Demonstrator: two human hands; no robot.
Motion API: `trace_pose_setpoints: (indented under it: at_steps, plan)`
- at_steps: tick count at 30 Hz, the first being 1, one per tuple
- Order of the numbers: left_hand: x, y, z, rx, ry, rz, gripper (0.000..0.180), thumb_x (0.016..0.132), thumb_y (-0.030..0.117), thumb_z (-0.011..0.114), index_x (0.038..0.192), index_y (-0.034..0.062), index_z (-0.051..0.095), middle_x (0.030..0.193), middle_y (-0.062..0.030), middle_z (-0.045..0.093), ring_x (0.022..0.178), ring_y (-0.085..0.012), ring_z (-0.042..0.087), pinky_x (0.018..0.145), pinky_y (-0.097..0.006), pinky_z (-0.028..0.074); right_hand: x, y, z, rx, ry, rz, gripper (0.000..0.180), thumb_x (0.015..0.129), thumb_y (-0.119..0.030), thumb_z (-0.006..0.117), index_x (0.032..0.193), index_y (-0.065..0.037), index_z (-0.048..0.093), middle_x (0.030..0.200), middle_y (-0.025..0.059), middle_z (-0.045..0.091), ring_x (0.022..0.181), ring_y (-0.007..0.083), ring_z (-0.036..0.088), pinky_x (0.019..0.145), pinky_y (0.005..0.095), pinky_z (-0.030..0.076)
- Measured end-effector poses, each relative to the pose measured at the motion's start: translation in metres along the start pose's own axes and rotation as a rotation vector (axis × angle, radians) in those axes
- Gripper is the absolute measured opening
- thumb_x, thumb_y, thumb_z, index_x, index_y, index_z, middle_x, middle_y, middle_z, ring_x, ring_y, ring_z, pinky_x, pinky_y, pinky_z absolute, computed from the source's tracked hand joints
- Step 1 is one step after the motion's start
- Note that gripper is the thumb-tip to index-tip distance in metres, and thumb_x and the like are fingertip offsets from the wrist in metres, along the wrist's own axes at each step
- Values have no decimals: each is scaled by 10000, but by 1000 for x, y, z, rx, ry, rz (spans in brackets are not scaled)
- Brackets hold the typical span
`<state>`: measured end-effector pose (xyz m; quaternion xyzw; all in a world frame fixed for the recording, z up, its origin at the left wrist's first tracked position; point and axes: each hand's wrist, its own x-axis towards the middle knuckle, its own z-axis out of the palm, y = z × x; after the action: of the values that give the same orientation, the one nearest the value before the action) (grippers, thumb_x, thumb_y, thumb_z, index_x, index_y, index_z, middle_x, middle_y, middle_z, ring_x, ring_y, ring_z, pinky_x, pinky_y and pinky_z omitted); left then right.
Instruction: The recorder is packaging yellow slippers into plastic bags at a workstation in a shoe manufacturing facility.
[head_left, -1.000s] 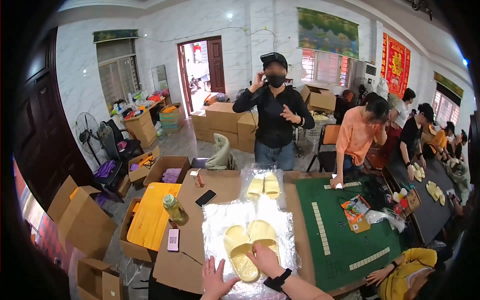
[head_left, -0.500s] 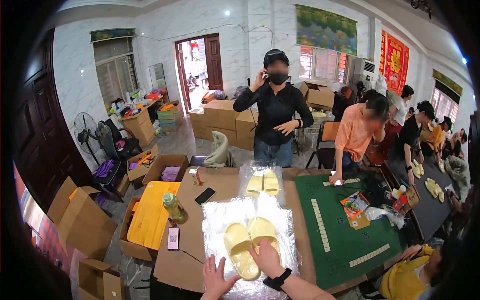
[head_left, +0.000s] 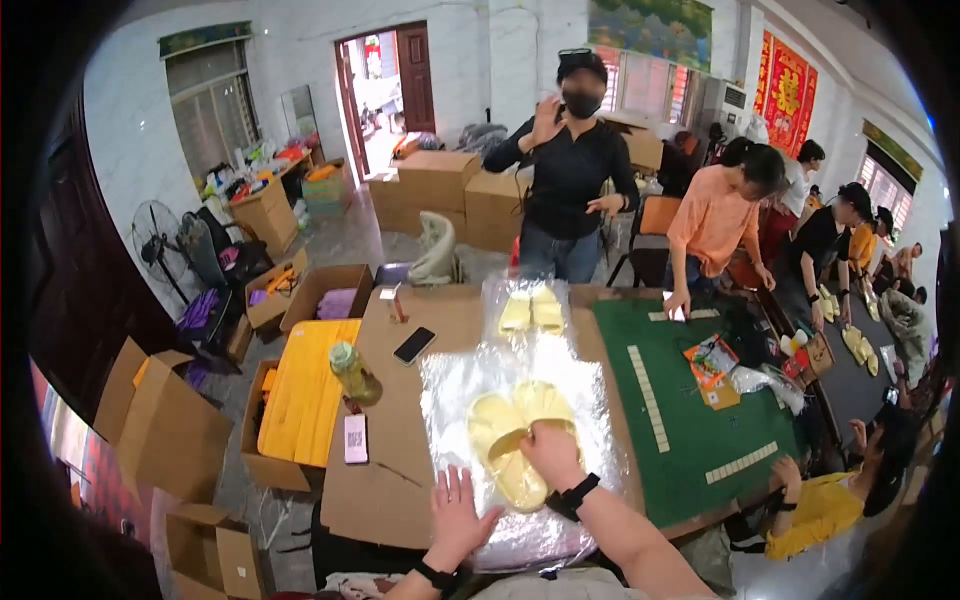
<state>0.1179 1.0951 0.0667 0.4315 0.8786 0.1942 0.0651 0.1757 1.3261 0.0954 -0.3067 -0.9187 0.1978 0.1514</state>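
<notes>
Two pale yellow slide slippers, a left one (head_left: 495,430) and a right one (head_left: 545,400), lie side by side on a shiny clear plastic sheet (head_left: 450,385) at the table's near edge. My right hand (head_left: 555,458) is closed at the right slipper, its fingers curled at the strap's opening and hiding much of that slipper's footbed. What exactly the fingertips pinch is hidden. My left hand (head_left: 462,515) rests open on the plastic beside the left slipper's lower end, fingers spread and holding nothing.
Beyond lies another yellow pair (head_left: 530,312) in clear plastic. On my left are a phone (head_left: 414,345), a green bottle (head_left: 354,374) and a pink-framed phone (head_left: 355,438). A green mat (head_left: 690,400) with white tiles covers the right. A person in black (head_left: 570,180) stands opposite.
My right hand's fingers have gone from stretched over the slipper to curled closed. My left hand stays open beside the slippers. The person opposite has moved the raised hand away from the head.
</notes>
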Motion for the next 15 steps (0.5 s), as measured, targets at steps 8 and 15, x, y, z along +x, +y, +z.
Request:
trace_pose_setpoints:
  at_steps: [8, 15]
  plan:
    - [-3, -5, 9, 74, -12, -4, 985, 904, 637, 537, 1521, -82, 268, 1606, -329, 149, 1509, -462, 104, 1163, -652, 85, -11, 43, -27, -12, 215, 302, 243, 886, -293, 621, 843, -55, 636, 751, 165, 675, 728, 371, 667, 660, 479, 522]
    - [9, 16, -37, 152, -43, 321, 759, 724, 284, 770, 1333, -91, 517, 1546, -353, 268, 1472, -545, 121, 1153, -708, 87, -38, -26, -57, 195, 224, 195, 238, 877, -297, 631, 923, -65, 658, 819, 176, 682, 766, 384, 666, 698, 458, 536]
